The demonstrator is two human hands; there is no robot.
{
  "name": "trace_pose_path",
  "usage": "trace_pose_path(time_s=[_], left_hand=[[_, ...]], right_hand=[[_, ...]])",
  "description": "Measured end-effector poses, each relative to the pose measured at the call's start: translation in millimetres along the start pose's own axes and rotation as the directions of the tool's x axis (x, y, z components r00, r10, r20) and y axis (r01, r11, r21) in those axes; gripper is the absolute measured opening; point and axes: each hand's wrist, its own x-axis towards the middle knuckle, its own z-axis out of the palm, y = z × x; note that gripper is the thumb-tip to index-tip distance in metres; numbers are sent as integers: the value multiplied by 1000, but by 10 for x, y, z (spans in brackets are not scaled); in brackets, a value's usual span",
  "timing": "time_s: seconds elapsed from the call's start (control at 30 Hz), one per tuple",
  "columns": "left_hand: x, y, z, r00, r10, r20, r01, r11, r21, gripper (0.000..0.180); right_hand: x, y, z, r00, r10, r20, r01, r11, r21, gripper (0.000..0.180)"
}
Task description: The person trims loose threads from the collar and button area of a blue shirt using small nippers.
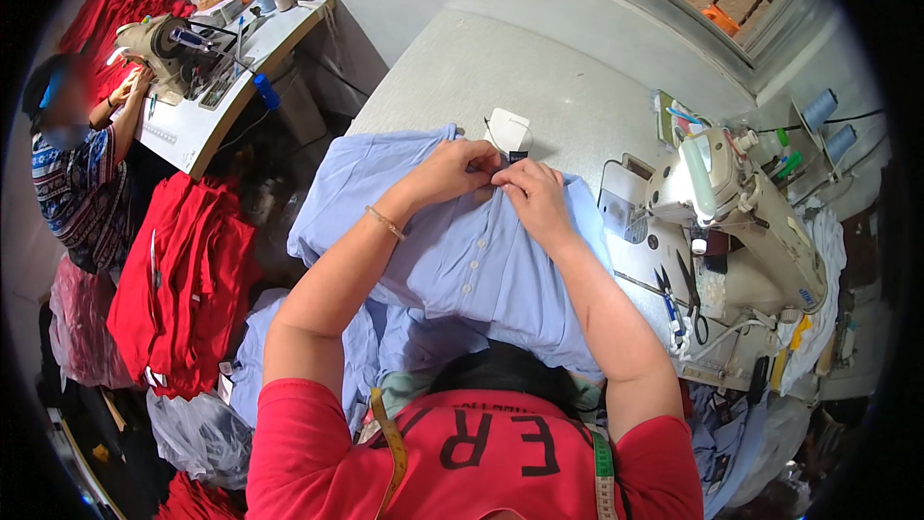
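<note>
Head view: left hand point(449, 171) and right hand point(537, 197) are pinching a blue shirt point(423, 250), fingers nearly closed; it's lying beneath them on the table point(414, 82), probably handling light, soft, limp, best held by its front edge.

garment point(414, 265): pale blue (buttons point(474, 266) whitish) | tabletop point(500, 67): greyish | cloth stack point(183, 279): red

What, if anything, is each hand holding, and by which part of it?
The left hand and the right hand pinch the light blue shirt at its front, near the far end of the button row; fingers hide the exact spot.
</note>
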Motion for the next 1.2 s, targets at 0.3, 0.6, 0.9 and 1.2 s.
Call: trace_pose_path(time_s=[0.3, 0.6, 0.9, 1.2], left_hand=[[-1164, 853, 288, 982, 151, 117, -187, 887, 422, 36], [-1384, 909, 677, 973, 68, -219, 55, 858, 511, 48], [-1449, 942, 716, 974, 78, -215, 50, 846, 531, 43], [-1148, 949, 490, 949, 219, -225, -48, 810, 584, 41]], right_hand=[[-15, 3, 13, 1000, 5, -3, -5, 1000, 21, 11], [-11, 13, -6, 1000, 17, -2, -17, 1000, 26, 10], [4, 25, -5, 998, 62, 11, -62, 998, -23, 11], [-2, 41, 8, 998, 62, 1, -62, 998, -1, 10]])
